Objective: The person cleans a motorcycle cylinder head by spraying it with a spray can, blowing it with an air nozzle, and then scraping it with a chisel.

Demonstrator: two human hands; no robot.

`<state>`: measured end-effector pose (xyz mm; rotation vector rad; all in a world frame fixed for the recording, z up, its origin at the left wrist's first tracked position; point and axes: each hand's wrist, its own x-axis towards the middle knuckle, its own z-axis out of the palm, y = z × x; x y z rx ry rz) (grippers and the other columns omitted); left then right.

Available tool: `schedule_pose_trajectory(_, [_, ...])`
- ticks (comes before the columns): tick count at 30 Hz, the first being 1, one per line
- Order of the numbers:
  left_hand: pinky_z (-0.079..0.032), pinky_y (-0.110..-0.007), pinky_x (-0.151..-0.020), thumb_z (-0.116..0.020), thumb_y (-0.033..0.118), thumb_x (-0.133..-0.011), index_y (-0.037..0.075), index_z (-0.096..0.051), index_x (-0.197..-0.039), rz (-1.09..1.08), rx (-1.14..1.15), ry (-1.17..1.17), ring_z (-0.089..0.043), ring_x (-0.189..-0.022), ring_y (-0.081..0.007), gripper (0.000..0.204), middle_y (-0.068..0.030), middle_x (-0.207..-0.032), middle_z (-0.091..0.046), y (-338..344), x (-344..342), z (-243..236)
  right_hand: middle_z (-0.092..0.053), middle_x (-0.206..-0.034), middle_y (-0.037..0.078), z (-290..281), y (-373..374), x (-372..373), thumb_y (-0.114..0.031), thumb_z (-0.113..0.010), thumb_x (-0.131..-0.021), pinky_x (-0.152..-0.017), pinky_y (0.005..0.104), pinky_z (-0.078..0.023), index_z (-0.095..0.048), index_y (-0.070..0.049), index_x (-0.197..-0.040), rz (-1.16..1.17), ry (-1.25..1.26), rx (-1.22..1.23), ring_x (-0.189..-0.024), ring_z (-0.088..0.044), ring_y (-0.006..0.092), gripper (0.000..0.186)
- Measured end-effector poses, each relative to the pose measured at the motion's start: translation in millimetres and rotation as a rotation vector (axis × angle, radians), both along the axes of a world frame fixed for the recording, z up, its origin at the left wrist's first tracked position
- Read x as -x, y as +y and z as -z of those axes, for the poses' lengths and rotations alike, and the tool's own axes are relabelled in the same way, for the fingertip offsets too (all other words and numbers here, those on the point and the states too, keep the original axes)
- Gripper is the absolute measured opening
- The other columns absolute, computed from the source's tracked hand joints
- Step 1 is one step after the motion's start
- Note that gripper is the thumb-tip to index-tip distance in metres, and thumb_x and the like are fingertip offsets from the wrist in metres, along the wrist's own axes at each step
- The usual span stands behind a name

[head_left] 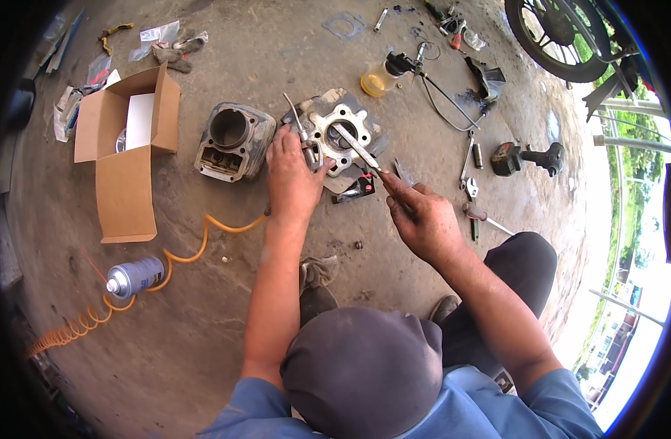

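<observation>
In front of me, a metal engine cylinder head [356, 118] with a round central opening lies on darker flat pieces on the floor. Closed round an air blow gun [312, 155], my left hand [293, 170] rests at the head's left side, and the gun's thin nozzle points away from me. My right hand [425, 222] grips a long, narrow, pale flat tool [361, 152]. Its far end reaches into the central opening; I cannot tell its exact kind. Left of the head stands an engine cylinder block [256, 146] with a large bore. A small black-and-red packet [356, 189] lies at the head's near edge.
An orange coiled hose [185, 257] and a spray can [139, 277] lie left of an open cardboard box's [127, 194] near side. Rightward are a yellow-liquid jar [379, 82], a cordless power tool [529, 157], a screwdriver [481, 215] and wrenches [468, 161]. A motorcycle wheel [558, 33] stands far right.
</observation>
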<state>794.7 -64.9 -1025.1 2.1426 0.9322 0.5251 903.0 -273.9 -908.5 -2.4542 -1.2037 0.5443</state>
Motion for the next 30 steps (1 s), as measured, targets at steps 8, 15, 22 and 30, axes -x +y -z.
schedule_pose_trajectory(8, [-0.045, -0.051, -0.121, -0.099, 0.019, -0.078, -0.005, -0.056, -0.136, -0.024, -0.032, 0.007, -0.054, -0.141, -0.047, 0.076, -0.0277, -0.153, -0.057, -0.4, 3.5, 4.1, -0.077, -0.1, 0.021, 4.7, -5.0, -0.6, -0.017, -0.071, -0.107, -0.081, 0.0433, -0.061, -0.068, -0.02, -0.154, 0.083, 0.223, -0.089, -0.087, -0.078, 0.0324, 0.047])
schedule_pose_trajectory(15, [-0.046, -0.051, -0.116, -0.099, 0.017, -0.077, -0.005, -0.056, -0.138, -0.013, -0.014, -0.042, -0.057, -0.136, -0.0464, 0.078, -0.0266, -0.148, -0.06, -1.0, -1.7, 0.5, -0.074, -0.096, 0.021, -2.2, 2.1, 14.7, -0.016, -0.07, -0.106, -0.078, 0.0458, -0.06, -0.066, -0.02, -0.155, 0.091, 0.02, 0.069, -0.085, -0.076, 0.037, 0.049])
schedule_pose_trajectory(22, [-0.046, -0.051, -0.116, -0.1, 0.018, -0.075, -0.005, -0.055, -0.141, -0.025, -0.045, -0.046, -0.058, -0.135, -0.0465, 0.083, -0.0268, -0.145, -0.061, -0.5, 1.0, 3.0, -0.077, -0.107, 0.023, -4.2, 8.0, 8.0, -0.014, -0.068, -0.106, -0.084, 0.0451, -0.061, -0.066, -0.018, -0.155, 0.069, 0.067, 0.063, -0.094, -0.079, 0.0365, 0.049])
schedule_pose_trajectory(30, [-0.045, -0.053, -0.121, -0.101, 0.017, -0.074, -0.004, -0.056, -0.13, -0.029, 0.006, -0.021, -0.055, -0.14, -0.0479, 0.075, -0.0282, -0.153, -0.057, -0.4, 2.8, 2.0, -0.078, -0.126, 0.024, -11.2, 7.0, 10.1, -0.017, -0.067, -0.11, -0.098, 0.0381, -0.059, -0.067, -0.014, -0.154, 0.251, 0.367, 0.104, -0.109, -0.08, 0.023, 0.044])
